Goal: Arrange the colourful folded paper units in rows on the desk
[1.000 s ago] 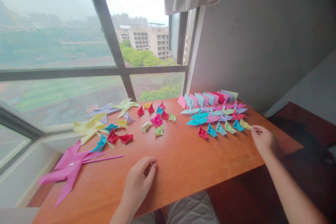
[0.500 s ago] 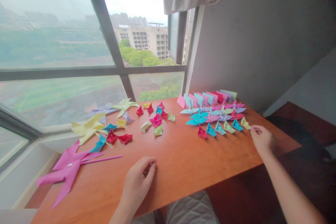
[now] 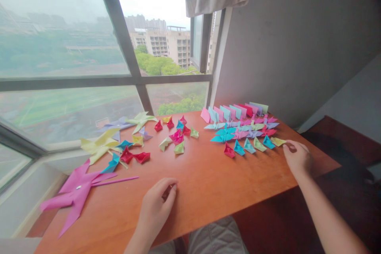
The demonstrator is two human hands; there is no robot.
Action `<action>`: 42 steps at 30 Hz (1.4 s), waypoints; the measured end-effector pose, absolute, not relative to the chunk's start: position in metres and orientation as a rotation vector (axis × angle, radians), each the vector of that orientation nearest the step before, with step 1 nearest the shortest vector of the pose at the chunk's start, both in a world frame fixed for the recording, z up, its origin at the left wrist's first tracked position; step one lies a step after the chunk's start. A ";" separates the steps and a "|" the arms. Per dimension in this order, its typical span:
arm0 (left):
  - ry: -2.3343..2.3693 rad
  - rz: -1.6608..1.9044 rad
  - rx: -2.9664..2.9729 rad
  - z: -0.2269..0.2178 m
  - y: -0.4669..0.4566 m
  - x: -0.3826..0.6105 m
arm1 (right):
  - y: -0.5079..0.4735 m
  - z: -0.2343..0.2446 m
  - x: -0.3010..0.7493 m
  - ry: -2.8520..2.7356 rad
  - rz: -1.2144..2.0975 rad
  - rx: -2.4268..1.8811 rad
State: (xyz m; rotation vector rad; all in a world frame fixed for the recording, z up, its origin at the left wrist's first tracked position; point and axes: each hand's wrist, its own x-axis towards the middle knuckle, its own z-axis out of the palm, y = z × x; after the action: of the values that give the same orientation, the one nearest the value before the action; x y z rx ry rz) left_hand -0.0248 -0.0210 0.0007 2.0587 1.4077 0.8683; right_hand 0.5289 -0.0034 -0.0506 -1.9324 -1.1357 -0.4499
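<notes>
Beside a window [image 3: 89, 83], on a brown tabletop [image 3: 214, 182]: near the right edge, a yellow boat [image 3: 277, 141], right hand [image 3: 299, 158] pinched onto its tip. Could crumple if squeezed, or bump the blue boat [image 3: 268, 142] if pushed leftward. Toward the front edge, left hand [image 3: 158, 200] curled, fingertips together, holding nothing visible.

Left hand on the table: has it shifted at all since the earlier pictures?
No visible shift: the left hand keeps the same place relative to the pink pinwheel stick lying beside it.
</notes>
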 end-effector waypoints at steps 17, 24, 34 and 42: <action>1.407 0.896 2.073 0.001 -0.020 -0.024 | -0.004 -0.052 0.528 -1.099 -0.393 -2.037; 1.406 0.885 2.077 0.000 -0.020 -0.024 | 0.000 -0.054 0.529 -1.195 -0.352 -2.008; 1.404 0.878 2.074 0.004 -0.020 -0.024 | -0.002 -0.053 0.528 -1.098 -0.372 -2.061; 1.416 0.896 2.063 0.002 -0.020 -0.023 | -0.007 -0.051 0.527 -1.072 -0.373 -2.075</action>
State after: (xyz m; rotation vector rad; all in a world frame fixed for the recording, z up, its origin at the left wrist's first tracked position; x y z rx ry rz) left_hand -0.0229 -0.0198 0.0021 2.0627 1.4156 0.8964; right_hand 0.5266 -0.0068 -0.0514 -2.0747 -1.0723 -0.3730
